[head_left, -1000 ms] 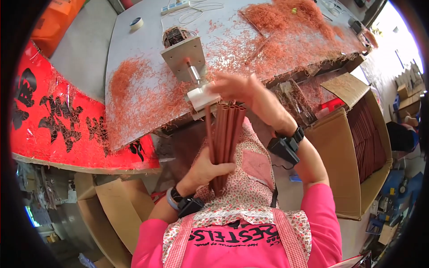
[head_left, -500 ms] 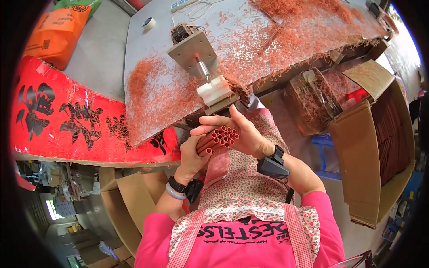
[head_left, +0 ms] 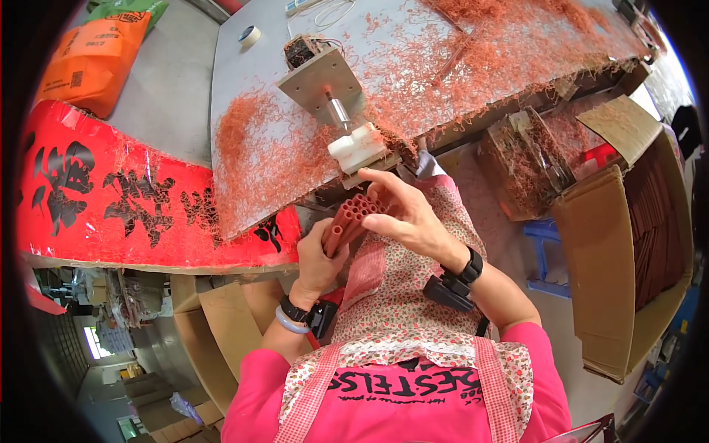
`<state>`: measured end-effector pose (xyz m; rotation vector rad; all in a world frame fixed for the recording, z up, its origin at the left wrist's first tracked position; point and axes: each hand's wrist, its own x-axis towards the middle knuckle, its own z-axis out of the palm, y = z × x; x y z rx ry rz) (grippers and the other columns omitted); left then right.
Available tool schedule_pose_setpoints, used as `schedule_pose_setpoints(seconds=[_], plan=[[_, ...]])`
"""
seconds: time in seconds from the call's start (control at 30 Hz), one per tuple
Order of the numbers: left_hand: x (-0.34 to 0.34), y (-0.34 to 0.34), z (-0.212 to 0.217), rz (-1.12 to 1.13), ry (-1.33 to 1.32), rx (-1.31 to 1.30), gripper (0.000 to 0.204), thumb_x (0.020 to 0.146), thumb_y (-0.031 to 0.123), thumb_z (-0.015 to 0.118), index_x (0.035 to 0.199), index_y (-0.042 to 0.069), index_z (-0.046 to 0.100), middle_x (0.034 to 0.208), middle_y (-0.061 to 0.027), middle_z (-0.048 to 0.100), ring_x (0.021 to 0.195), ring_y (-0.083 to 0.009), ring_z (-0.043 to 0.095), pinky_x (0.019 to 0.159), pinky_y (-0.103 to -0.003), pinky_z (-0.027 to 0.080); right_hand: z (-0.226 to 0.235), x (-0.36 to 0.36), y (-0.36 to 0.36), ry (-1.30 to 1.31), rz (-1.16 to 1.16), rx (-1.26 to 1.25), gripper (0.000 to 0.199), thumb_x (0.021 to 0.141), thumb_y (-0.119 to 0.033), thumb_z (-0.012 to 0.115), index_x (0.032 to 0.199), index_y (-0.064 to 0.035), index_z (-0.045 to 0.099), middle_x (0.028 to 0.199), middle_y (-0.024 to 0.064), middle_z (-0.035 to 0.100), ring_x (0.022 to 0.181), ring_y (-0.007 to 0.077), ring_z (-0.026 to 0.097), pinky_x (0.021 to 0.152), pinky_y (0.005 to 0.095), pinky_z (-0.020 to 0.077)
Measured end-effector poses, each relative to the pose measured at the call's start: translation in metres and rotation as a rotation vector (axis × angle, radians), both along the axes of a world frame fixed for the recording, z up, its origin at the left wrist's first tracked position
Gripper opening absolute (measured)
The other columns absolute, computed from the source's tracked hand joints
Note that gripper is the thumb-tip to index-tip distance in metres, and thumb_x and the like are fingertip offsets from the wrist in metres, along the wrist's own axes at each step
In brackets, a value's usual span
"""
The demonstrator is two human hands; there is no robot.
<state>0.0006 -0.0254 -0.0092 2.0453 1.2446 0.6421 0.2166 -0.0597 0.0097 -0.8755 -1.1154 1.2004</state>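
My left hand (head_left: 317,258) is wrapped round a bundle of reddish-brown tubes (head_left: 351,220), their open round ends facing up toward me. One tube (head_left: 337,231) stands a little apart on the bundle's near left side. Against the bundle's right side is my right hand (head_left: 406,210), thumb and fingers spread and curved around its upper end; some fingertips are hidden behind the tubes. Just beyond the hands, a white block (head_left: 358,149) sits at the table edge beside a motor with a metal shaft (head_left: 337,114) on a grey plate (head_left: 321,85).
Reddish shavings cover much of the grey table (head_left: 295,192). At right, an open cardboard box (head_left: 598,273) holds stacked reddish-brown tubes, beside a shavings-covered box (head_left: 524,166) and a blue stool (head_left: 546,258). A red banner (head_left: 96,184) and an orange bag (head_left: 92,63) lie left.
My right hand has gone from a flat palm beside the bundle to curved, spread fingers round its end. The tube bundle has tipped more upright in my left hand.
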Motion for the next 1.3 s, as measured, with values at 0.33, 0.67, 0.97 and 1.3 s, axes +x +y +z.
schedule_pose_setpoints(seconds=[0.33, 0.67, 0.97, 1.3], plan=[[0.004, -0.03, 0.009, -0.054, -0.216, -0.483, 0.027, 0.075, 0.004, 0.068, 0.1, 0.002, 0.056, 0.084, -0.0033, 0.062, 0.075, -0.0109, 0.058, 0.067, -0.026, 0.048, -0.018, 0.013, 0.017, -0.007, 0.129, 0.034, 0.032, 0.085, -0.021, 0.065, 0.109, -0.0007, 0.06, 0.092, 0.0068, 0.056, 0.078, 0.0141, 0.059, 0.064, 0.0265, 0.0492], [0.008, -0.023, 0.006, 0.025, -0.078, -0.373, 0.046, 0.074, 0.003, 0.068, 0.116, 0.001, 0.05, 0.094, -0.0079, 0.062, 0.083, -0.0116, 0.057, 0.076, -0.027, 0.046, -0.01, 0.012, 0.015, -0.09, 0.042, 0.123, 0.029, 0.082, -0.011, 0.06, 0.109, 0.0002, 0.06, 0.095, 0.0075, 0.055, 0.081, 0.0138, 0.061, 0.071, 0.0268, 0.0521], [0.012, -0.016, 0.002, 0.023, -0.104, -0.28, 0.045, 0.075, 0.003, 0.068, 0.115, 0.002, 0.05, 0.091, -0.0087, 0.063, 0.082, -0.0121, 0.058, 0.075, -0.028, 0.046, -0.016, 0.016, 0.018, 0.015, 0.139, 0.041, 0.031, 0.082, -0.006, 0.061, 0.112, 0.0014, 0.058, 0.106, 0.0079, 0.053, 0.091, 0.0138, 0.059, 0.075, 0.0258, 0.0516], [0.004, -0.015, 0.004, -0.004, -0.097, -0.388, 0.045, 0.075, 0.002, 0.067, 0.117, 0.002, 0.05, 0.097, -0.0097, 0.063, 0.086, -0.0142, 0.06, 0.078, -0.029, 0.047, -0.014, 0.011, 0.018, 0.065, 0.196, 0.012, 0.035, 0.084, -0.003, 0.061, 0.118, 0.0003, 0.054, 0.107, 0.0062, 0.053, 0.096, 0.0134, 0.058, 0.082, 0.0276, 0.0508]])
